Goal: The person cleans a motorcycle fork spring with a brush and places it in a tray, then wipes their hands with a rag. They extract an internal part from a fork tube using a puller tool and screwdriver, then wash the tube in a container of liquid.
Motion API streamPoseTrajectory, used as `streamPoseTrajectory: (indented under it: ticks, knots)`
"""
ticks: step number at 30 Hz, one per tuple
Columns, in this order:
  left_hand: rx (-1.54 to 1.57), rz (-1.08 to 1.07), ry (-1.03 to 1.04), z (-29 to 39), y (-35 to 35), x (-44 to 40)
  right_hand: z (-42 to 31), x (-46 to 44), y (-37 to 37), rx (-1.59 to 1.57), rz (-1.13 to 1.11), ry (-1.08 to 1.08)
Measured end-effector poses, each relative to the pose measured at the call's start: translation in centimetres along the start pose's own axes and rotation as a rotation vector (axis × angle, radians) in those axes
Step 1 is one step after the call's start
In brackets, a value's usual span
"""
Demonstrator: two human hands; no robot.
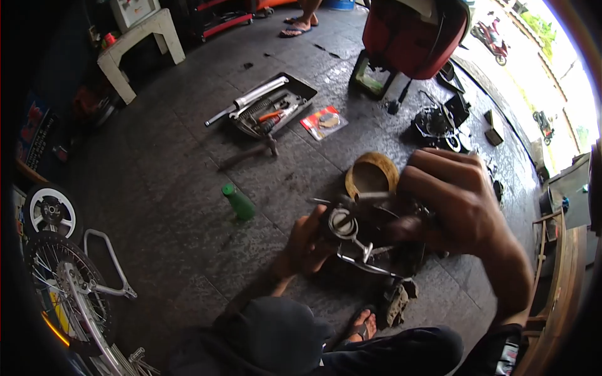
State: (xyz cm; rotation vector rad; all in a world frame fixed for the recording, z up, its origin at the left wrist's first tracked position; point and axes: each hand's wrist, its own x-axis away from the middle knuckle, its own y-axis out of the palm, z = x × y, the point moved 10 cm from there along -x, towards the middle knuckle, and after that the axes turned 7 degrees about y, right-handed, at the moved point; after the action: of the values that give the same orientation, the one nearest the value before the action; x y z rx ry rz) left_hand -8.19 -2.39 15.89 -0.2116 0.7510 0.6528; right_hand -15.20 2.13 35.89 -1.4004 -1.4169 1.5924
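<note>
In front of me is a dark engine part with a round silver opening and a bright metal lever on it. My left hand is closed around its left side, where a thin metal piece sticks out. Above its right side is my right hand, with fingers curled and partly blurred. A short grey metal rod points left from near those fingers; I cannot tell whether it is in their grip. Behind the part stands a yellow-brown ring.
A green bottle stands to the left. Farther away are a hammer, a tool tray and a red packet. Wheels lean at left; more engine parts lie at right. Another person's feet show at the back.
</note>
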Motion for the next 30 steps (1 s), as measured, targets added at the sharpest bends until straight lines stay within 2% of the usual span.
streamPoseTrajectory:
  ticks: [2, 5, 7, 9, 10, 11, 13, 15, 16, 18, 19, 21, 24, 25, 26, 29, 30]
  knots:
    - [-0.130, -0.083, -0.020, 0.3, 0.0, -0.6, 0.2, -0.6, 1.1, 0.066, -0.179, 0.092]
    - [-0.062, -0.027, -0.005, 0.8, 0.2, -0.6, 0.3, -1.4, 1.5, 0.131, -0.277, 0.091]
    - [-0.060, 0.028, 0.017, 1.3, 0.0, -0.6, -0.4, -2.0, 1.2, 0.110, -0.269, 0.071]
    - [-0.051, -0.024, -0.025, 0.9, 0.3, -0.5, -1.4, -2.7, 0.8, 0.084, -0.252, 0.058]
    - [-0.047, -0.022, -0.027, 0.6, 0.3, -0.4, -0.6, -2.4, 1.7, 0.125, -0.388, 0.214]
    - [-0.264, -0.027, 0.027, 0.8, 0.2, -0.2, -0.2, -2.3, 2.3, 0.143, -0.457, 0.295]
    - [-0.474, -0.024, 0.079, 1.3, 0.8, 0.0, 0.5, -2.3, 2.9, 0.161, -0.553, 0.436]
    - [-0.249, 0.190, 0.047, 1.6, -0.3, -0.2, 1.2, -2.3, 3.2, 0.179, -0.608, 0.494]
    - [-0.248, 0.190, 0.050, 1.7, -0.7, -0.2, 1.4, -2.2, 3.5, 0.200, -0.642, 0.488]
    - [-0.087, 0.032, -0.124, 0.1, -0.5, 0.3, -1.1, -3.6, 1.9, 0.108, -0.358, 0.121]
    - [-0.091, 0.046, -0.125, 0.1, -1.3, 0.2, -1.3, -3.8, 1.3, 0.092, -0.302, 0.057]
    - [0.006, -0.111, 0.055, 1.5, -0.8, -0.8, -2.0, -4.0, 0.5, 0.037, -0.247, -0.102]
    - [0.147, -0.122, 0.121, 1.2, -0.6, 0.2, -3.4, -4.1, -0.2, -0.015, -0.140, -0.293]
    - [0.125, -0.238, 0.016, 0.6, 0.1, 0.5, -4.2, -4.2, -0.1, 0.049, -0.204, -0.321]
    - [0.126, -0.237, 0.014, 0.3, 0.1, 0.5, -4.4, -4.3, 0.2, 0.082, -0.237, -0.332]
    - [0.133, -0.159, 0.139, 1.0, -0.2, 0.6, -4.9, -4.4, 0.6, 0.114, -0.207, -0.332]
    - [-0.063, -0.137, 0.159, 1.2, -0.5, 0.4, -5.2, -4.4, 0.5, 0.116, -0.186, -0.329]
